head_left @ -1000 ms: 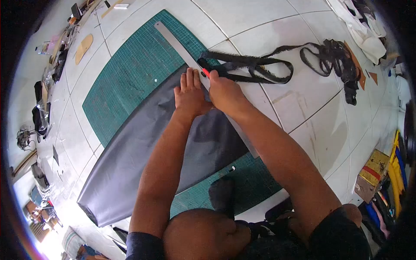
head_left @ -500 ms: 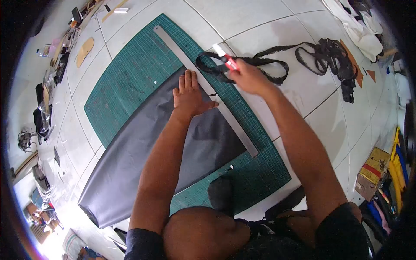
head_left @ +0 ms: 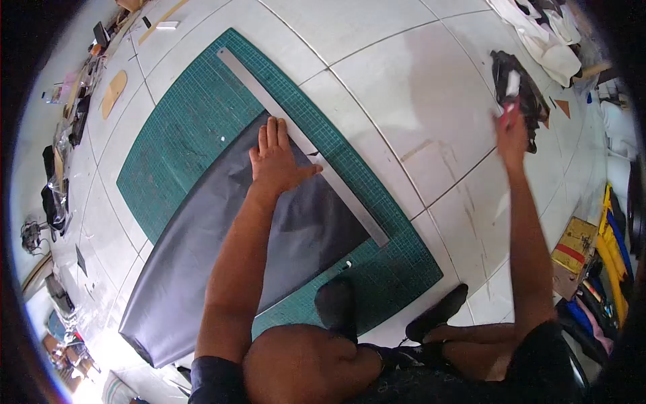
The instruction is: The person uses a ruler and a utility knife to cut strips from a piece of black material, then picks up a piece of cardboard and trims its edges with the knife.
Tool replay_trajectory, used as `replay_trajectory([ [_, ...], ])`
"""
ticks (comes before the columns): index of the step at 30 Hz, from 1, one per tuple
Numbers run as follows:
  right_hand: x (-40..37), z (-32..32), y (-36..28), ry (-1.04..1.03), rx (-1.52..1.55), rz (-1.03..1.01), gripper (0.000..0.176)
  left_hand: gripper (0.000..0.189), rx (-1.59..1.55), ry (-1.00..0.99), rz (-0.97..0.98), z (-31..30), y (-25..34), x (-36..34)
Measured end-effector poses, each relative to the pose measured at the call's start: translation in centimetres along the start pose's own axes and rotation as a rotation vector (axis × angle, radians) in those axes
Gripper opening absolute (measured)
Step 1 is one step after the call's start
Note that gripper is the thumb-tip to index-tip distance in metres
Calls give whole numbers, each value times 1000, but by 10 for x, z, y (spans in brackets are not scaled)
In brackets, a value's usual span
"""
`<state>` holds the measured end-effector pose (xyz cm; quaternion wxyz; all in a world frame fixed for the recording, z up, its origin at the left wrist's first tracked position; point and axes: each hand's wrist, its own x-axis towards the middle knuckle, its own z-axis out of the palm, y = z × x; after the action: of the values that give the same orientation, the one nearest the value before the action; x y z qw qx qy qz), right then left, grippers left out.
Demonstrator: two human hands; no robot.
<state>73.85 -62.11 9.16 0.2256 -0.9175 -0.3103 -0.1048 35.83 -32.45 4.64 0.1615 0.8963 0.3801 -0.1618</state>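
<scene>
My left hand [head_left: 276, 158] lies with fingers outstretched on a dark grey sheet [head_left: 309, 222], its fingertips and thumb at the edge of a steel ruler [head_left: 356, 205]. The ruler runs diagonally along the sheet's cut edge, over a green cutting mat [head_left: 168, 148]. Far to the right, my right hand [head_left: 513, 138] is closed around a slim red-and-white tool [head_left: 512, 101], blurred by motion. Behind that tool is a bunched black strip [head_left: 531, 101], which it overlaps in this view.
My socked feet [head_left: 336, 306] are at the mat's near edge. White cloth [head_left: 555, 50] and brown scraps [head_left: 563, 108] lie at the upper right. A yellow box [head_left: 575, 246] stands at the right, and a tan sole-shaped piece [head_left: 114, 93] rests on the tiled floor [head_left: 383, 101] at the left.
My right hand has swung far right with the red-and-white tool. The black strip, earlier stretched out beside the mat, is now bunched at the right. My left hand stays on the sheet and ruler.
</scene>
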Motion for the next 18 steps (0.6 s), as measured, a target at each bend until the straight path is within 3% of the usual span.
replay_trajectory([
  [1,-43,8,-13,-346,287,420,23,130,-4,1,-2,3,-1,-3],
  [2,-100,30,-17,-397,466,320,20,130,-4,9,1,3,-1,-3],
  [4,-184,24,-96,-673,643,311,24,129,-14,66,21,5,-4,-2],
  [5,-215,18,-131,-611,594,155,32,128,-26,104,38,11,-7,-3],
  [7,-254,18,-160,-617,342,33,42,124,-37,174,72,20,-10,-2],
  [12,-278,21,-167,-670,249,21,49,94,-252,363,174,28,-25,-12],
  [18,-273,8,-154,-645,408,14,44,49,-244,699,0,46,-65,-24],
])
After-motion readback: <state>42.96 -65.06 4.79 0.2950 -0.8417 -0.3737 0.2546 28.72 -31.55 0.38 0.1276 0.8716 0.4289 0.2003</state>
